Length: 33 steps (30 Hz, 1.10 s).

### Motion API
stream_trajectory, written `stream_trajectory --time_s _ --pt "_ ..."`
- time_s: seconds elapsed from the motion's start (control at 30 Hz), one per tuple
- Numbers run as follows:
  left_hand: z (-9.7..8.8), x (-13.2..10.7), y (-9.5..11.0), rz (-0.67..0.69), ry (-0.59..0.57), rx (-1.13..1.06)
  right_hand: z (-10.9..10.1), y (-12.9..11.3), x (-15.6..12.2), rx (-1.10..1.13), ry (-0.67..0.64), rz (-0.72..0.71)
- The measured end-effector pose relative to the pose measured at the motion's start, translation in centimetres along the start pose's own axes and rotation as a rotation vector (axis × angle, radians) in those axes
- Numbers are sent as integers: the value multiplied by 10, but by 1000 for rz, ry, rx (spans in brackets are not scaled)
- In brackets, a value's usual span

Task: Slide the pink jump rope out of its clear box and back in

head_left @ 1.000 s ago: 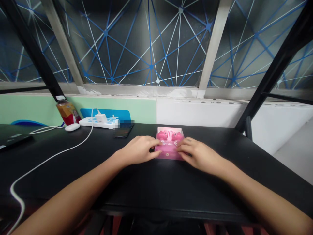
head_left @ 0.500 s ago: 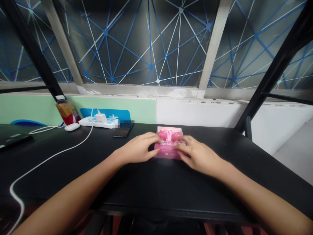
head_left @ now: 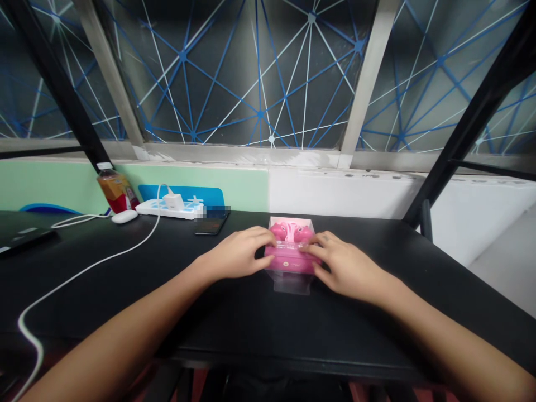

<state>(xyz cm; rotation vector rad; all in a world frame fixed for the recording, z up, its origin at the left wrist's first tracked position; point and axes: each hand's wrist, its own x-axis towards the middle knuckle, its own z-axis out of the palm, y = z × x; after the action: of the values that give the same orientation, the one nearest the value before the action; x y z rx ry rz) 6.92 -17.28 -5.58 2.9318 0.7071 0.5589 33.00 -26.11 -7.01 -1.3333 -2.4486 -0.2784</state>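
Observation:
A small pink box [head_left: 288, 263] with a clear plastic cover lies flat on the black table, with shiny pink rounded items showing through its upper part. A clear plastic flap [head_left: 292, 283] sticks out from its near edge over the table. My left hand [head_left: 243, 251] holds the box's left side, thumb near the front corner and fingers bent onto the top. Across from it, my right hand [head_left: 341, 262] has its fingers on the right part of the top and its thumb by the front right corner.
Left of the box lie a dark phone [head_left: 211, 223], a white power strip [head_left: 186, 209] with a charger [head_left: 173, 201], and a white mouse [head_left: 124, 216]. A drink bottle [head_left: 117, 190] stands behind. A white cable [head_left: 96, 262] crosses the table's left side. Black posts rise at both sides.
The clear flap now juts out from the box's near edge. My right thumb has shifted slightly right and away from the front face. My left hand stays put.

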Motion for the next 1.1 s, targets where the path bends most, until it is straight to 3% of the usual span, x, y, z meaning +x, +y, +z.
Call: stream_trajectory --time_s 0.37,0.6,0.9,1.1 --pt "-1 -2 -4 55 1 -63 -8 12 -2 233 -72 -27" --pt "-1 -2 -3 57 -1 -65 0 12 0 128 35 30" --pt "-1 1 0 32 -5 -90 0 9 2 35 -31 36" --pt "-2 1 -2 29 0 -102 -6 7 -2 197 -76 68"
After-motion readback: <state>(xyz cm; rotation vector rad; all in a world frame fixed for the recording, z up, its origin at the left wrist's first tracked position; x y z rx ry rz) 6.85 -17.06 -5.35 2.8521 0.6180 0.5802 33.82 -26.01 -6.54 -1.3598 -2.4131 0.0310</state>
